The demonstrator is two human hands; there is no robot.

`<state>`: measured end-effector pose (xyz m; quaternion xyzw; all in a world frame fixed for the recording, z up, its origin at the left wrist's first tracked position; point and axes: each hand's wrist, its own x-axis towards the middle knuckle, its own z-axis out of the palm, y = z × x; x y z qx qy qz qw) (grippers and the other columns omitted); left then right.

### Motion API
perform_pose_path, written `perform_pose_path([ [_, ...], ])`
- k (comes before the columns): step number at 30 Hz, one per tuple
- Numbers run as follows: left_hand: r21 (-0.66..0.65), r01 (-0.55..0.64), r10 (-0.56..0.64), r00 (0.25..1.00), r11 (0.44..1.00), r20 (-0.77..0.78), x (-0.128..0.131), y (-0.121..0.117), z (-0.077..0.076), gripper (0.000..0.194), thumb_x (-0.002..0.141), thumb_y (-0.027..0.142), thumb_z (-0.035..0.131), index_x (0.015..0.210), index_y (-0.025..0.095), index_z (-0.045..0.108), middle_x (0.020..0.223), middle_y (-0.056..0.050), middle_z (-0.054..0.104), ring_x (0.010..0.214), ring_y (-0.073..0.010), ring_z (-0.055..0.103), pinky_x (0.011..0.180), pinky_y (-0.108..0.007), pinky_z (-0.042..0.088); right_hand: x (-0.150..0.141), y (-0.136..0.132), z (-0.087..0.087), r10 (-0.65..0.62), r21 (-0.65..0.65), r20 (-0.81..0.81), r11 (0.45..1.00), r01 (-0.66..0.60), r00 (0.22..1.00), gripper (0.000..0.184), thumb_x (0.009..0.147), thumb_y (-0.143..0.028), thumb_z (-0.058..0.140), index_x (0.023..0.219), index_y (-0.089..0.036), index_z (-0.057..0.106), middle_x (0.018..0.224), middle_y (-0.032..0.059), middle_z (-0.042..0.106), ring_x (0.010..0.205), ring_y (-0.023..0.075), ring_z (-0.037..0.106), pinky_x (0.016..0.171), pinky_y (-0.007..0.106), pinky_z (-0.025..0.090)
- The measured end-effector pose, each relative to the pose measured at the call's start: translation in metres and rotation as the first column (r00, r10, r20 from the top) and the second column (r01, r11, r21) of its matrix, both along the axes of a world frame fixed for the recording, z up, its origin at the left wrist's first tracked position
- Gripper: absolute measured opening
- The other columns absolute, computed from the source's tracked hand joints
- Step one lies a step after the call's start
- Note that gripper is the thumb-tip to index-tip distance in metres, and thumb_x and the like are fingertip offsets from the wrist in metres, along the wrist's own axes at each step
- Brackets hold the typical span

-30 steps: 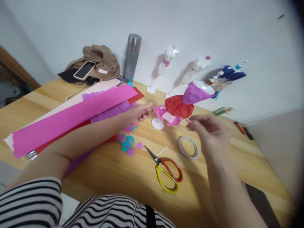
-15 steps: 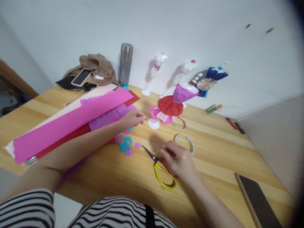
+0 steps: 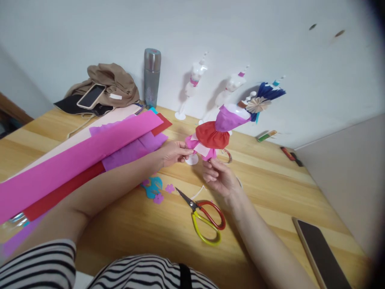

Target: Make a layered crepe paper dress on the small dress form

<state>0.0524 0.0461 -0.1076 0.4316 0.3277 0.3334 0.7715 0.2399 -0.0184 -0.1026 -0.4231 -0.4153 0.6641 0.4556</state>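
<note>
A small white mannequin [image 3: 237,108] wears a purple paper top [image 3: 230,119], a puffed red paper skirt [image 3: 212,135] and a pink paper hem [image 3: 205,151]. It leans toward the upper right above its round white base [image 3: 191,159]. My left hand [image 3: 177,153] pinches the left edge of the hem between thumb and fingers. At the hem's lower right corner, my right hand [image 3: 219,175] grips it with thumb and forefinger, the other fingers curled. Scissors [image 3: 198,212] with one red and one yellow handle lie spread below, beside a thin white strip [image 3: 198,193].
Long pink paper [image 3: 81,148] and other coloured sheets cover the left side. Blue and purple cutouts [image 3: 154,188] lie near the scissors. Behind stand a thermos [image 3: 152,78] and other mannequins [image 3: 195,78]. A dark phone [image 3: 321,253] lies at right; a tape roll is mostly hidden.
My right hand has left the scissors and risen to the pink hem. My left hand has moved right onto the hem. A thin white strip now lies by the scissors. The view shifted slightly.
</note>
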Motion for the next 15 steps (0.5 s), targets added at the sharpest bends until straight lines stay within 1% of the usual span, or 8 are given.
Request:
perform_pose_path([
  [3, 0.021, -0.031, 0.030, 0.999, 0.999, 0.023, 0.003, 0.003, -0.011, 0.015, 0.075, 0.018, 0.073, 0.071, 0.010, 0.061, 0.058, 0.003, 0.055, 0.050, -0.0038, 0.044, 0.047, -0.018, 0.028, 0.000, 0.004, -0.005, -0.054, -0.019, -0.042, 0.998, 0.054, 0.998, 0.029, 0.069, -0.036, 0.076, 0.068, -0.022, 0.050, 0.062, -0.0056, 0.042, 0.043, 0.0065, 0.021, 0.035, 0.020, 0.021],
  [5, 0.034, -0.033, 0.032, 0.999, 0.999, 0.033, 0.002, 0.005, -0.015, 0.015, 0.075, 0.019, 0.073, 0.071, 0.011, 0.061, 0.057, 0.004, 0.055, 0.050, -0.0044, 0.046, 0.048, -0.019, 0.029, 0.000, 0.005, -0.007, -0.081, -0.024, -0.056, 0.996, 0.080, 0.995, 0.028, 0.067, -0.034, 0.077, 0.069, -0.022, 0.051, 0.063, -0.0052, 0.044, 0.044, 0.0067, 0.024, 0.035, 0.020, 0.023],
  [9, 0.064, -0.004, 0.002, 0.999, 0.998, 0.037, 0.000, 0.005, -0.017, 0.016, 0.071, 0.019, 0.074, 0.081, 0.012, 0.063, 0.066, 0.002, 0.060, 0.056, -0.0058, 0.053, 0.050, -0.019, 0.034, 0.000, 0.005, -0.009, -0.104, -0.024, -0.056, 0.994, 0.103, 0.993, 0.029, 0.065, -0.035, 0.077, 0.069, -0.022, 0.051, 0.062, -0.0054, 0.043, 0.045, 0.0071, 0.026, 0.037, 0.021, 0.024],
  [11, 0.075, 0.006, -0.007, 1.000, 0.997, 0.013, 0.000, 0.005, -0.018, 0.017, 0.072, 0.018, 0.073, 0.084, 0.012, 0.063, 0.068, 0.002, 0.061, 0.057, -0.0063, 0.054, 0.051, -0.019, 0.036, 0.000, 0.005, -0.009, -0.105, -0.025, -0.041, 0.994, 0.104, 0.994, 0.029, 0.066, -0.035, 0.077, 0.067, -0.022, 0.051, 0.061, -0.0052, 0.043, 0.045, 0.0068, 0.027, 0.038, 0.021, 0.025],
  [15, 0.094, -0.018, 0.027, 0.995, 0.995, -0.097, -0.002, 0.008, -0.020, 0.007, 0.075, 0.011, 0.067, 0.081, 0.011, 0.063, 0.061, 0.002, 0.060, 0.049, -0.0060, 0.051, 0.048, -0.019, 0.037, 0.005, 0.005, -0.013, -0.107, -0.027, 0.023, 0.994, 0.108, 0.994, 0.027, 0.066, -0.034, 0.078, 0.067, -0.020, 0.055, 0.062, -0.0040, 0.049, 0.044, 0.0053, 0.031, 0.038, 0.020, 0.023],
])
